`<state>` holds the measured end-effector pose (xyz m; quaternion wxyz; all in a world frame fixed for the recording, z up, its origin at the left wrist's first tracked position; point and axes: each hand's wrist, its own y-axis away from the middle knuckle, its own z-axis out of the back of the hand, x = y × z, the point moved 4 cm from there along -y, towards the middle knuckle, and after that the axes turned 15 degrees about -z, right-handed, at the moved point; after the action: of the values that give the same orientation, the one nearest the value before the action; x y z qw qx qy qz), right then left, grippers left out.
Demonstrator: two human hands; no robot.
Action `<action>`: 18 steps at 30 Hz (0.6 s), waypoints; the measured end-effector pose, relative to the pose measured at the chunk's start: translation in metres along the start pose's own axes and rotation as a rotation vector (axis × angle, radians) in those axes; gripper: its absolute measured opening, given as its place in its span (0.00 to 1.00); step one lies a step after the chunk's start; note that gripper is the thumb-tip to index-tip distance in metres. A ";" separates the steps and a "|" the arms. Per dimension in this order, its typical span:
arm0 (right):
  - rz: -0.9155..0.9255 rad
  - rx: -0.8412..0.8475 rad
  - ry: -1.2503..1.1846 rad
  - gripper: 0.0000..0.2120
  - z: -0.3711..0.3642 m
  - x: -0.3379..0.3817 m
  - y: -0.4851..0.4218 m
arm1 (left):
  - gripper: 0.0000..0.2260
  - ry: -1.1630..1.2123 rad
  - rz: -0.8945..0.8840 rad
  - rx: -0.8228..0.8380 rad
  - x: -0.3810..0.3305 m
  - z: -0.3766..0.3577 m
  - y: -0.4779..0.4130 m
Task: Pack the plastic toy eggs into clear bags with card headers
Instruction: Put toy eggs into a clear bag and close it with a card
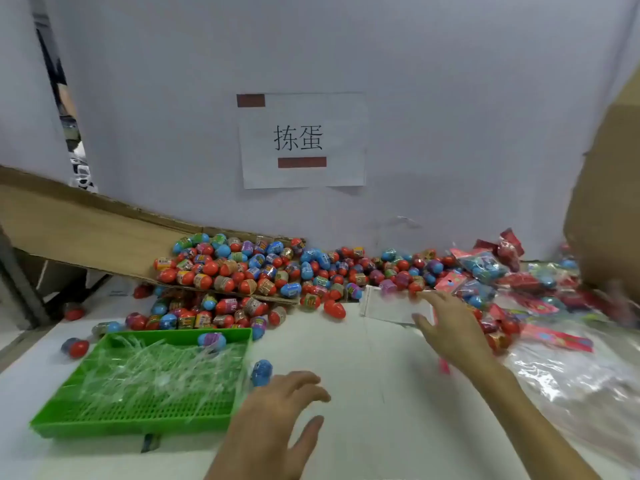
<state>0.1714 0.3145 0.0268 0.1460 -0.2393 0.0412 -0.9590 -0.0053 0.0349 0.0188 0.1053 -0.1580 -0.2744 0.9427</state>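
Note:
A big heap of red, blue and purple plastic toy eggs [263,271] lies along the back of the white table, partly on a cardboard flap. My right hand [450,327] reaches forward with spread fingers over the table, near the pile's right end and a white paper sheet [391,308]; it holds nothing. My left hand [277,414] hovers low at the front, fingers loosely spread and empty, just right of a green tray [65,422]. A blue egg [261,372] lies between that hand and the tray. Packed clear bags with red card headers [485,268] pile up at the right.
The green tray holds crumpled clear bags [156,372] and one purple-blue egg [212,340]. A red egg [334,309] sits apart in front of the heap. Loose clear plastic [571,379] covers the right side. A cardboard box wall [609,202] stands at far right.

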 end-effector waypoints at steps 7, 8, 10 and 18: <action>0.034 0.000 0.231 0.04 -0.028 -0.025 -0.016 | 0.14 0.126 0.157 0.191 0.003 -0.064 -0.038; 0.042 -0.040 0.215 0.03 -0.026 -0.024 -0.015 | 0.14 0.133 0.171 0.198 0.006 -0.068 -0.040; 0.078 -0.090 0.179 0.04 -0.023 -0.024 -0.016 | 0.12 0.147 0.170 0.211 0.007 -0.077 -0.037; 0.272 -0.227 0.143 0.05 -0.014 -0.020 -0.014 | 0.09 0.184 0.177 0.244 0.015 -0.091 -0.030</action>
<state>0.1777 0.3343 0.0079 0.2430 -0.1777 0.1912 -0.9342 0.0169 0.1081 -0.0412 0.0651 -0.2534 -0.1320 0.9561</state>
